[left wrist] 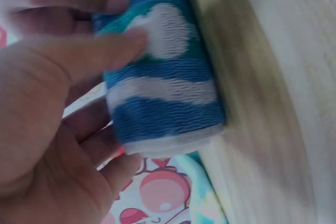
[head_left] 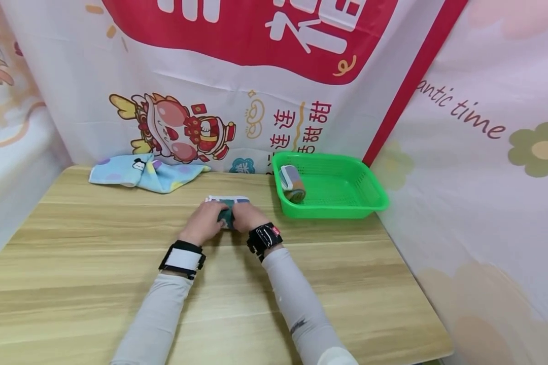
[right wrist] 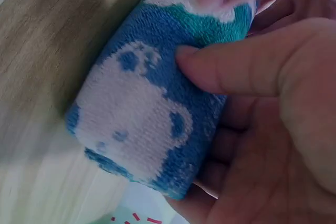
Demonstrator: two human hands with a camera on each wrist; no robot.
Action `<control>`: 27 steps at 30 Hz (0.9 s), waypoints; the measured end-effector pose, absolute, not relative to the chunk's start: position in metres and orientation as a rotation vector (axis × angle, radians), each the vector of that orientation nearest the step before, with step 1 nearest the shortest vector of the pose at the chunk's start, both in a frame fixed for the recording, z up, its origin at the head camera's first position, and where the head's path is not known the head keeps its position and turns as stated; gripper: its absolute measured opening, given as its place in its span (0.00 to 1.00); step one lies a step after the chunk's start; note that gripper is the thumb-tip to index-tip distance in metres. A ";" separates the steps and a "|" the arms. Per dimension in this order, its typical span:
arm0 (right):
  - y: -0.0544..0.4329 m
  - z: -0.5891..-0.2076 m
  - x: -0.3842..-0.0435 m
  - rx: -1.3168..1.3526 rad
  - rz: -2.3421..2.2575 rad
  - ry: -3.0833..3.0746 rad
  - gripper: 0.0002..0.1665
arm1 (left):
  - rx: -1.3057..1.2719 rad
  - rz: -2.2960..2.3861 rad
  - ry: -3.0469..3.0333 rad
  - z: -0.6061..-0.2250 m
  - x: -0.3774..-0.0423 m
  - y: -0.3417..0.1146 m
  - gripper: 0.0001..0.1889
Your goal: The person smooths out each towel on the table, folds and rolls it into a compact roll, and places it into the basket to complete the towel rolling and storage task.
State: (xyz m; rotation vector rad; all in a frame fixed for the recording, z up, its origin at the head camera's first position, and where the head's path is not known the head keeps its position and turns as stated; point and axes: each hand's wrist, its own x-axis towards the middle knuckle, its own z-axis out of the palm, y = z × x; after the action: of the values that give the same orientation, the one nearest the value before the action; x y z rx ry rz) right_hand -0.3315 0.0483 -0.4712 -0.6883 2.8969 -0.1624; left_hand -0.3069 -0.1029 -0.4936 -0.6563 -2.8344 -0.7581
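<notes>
A blue towel, rolled or folded into a compact bundle, lies at the middle of the table between both hands. In the left wrist view the towel shows white bands and a white patch on green. My left hand grips its left part, thumb on the near face and fingers behind. My right hand holds the other part the same way. A white bear face shows on the towel in the right wrist view.
A green plastic basket stands at the back right, with a rolled towel inside its left end. A light blue patterned towel lies loosely spread at the back left. A printed cloth hangs behind the wooden table.
</notes>
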 end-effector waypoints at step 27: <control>0.051 -0.494 -0.373 -0.772 -0.057 3.004 0.28 | -0.470 -0.719 -2.898 -0.509 -0.340 -0.105 0.31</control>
State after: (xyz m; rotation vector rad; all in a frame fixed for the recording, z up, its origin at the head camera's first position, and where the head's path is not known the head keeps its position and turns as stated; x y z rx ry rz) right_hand -0.3729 0.0506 -0.4937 -0.7722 3.0045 -0.0569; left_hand -0.3401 -0.1052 -0.5087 -0.4705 -2.8980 -0.7186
